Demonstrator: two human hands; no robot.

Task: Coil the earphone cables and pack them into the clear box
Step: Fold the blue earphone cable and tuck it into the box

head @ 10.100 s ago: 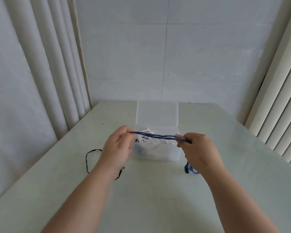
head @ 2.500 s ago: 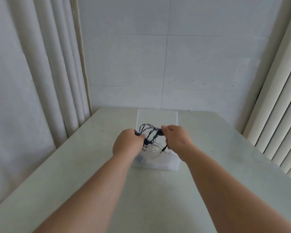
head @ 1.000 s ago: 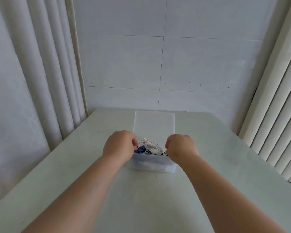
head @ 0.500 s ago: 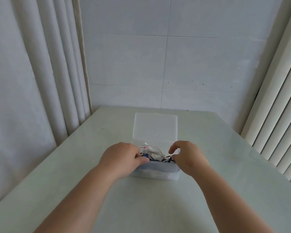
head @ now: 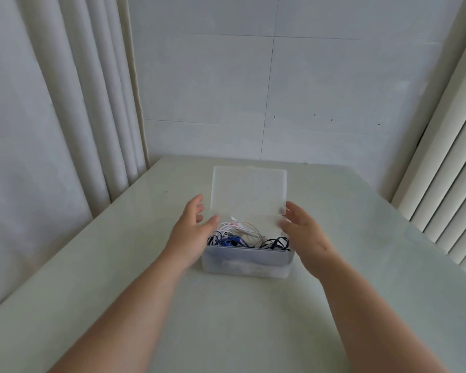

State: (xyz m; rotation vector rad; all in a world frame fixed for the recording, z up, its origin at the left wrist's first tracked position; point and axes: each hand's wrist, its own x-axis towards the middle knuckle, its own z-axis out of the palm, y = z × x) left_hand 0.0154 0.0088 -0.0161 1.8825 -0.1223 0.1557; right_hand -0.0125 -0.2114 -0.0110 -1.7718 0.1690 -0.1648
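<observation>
While the cables [head: 240,236] are piled in the clear box [head: 245,262], the left hand [head: 191,234] and right hand [head: 306,234] are held wide open beside its raised lid [head: 249,189]; nothing is gripped.

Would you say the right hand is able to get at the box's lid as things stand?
Probably yes: the right hand is open right beside the upright lid, its fingers at the lid's right edge, and nothing lies between them.

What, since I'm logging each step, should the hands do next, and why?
Probably grip the upright lid at its side edges and swing it down: the left hand and right hand flank it, open, and the cables already lie inside the clear box.
</observation>
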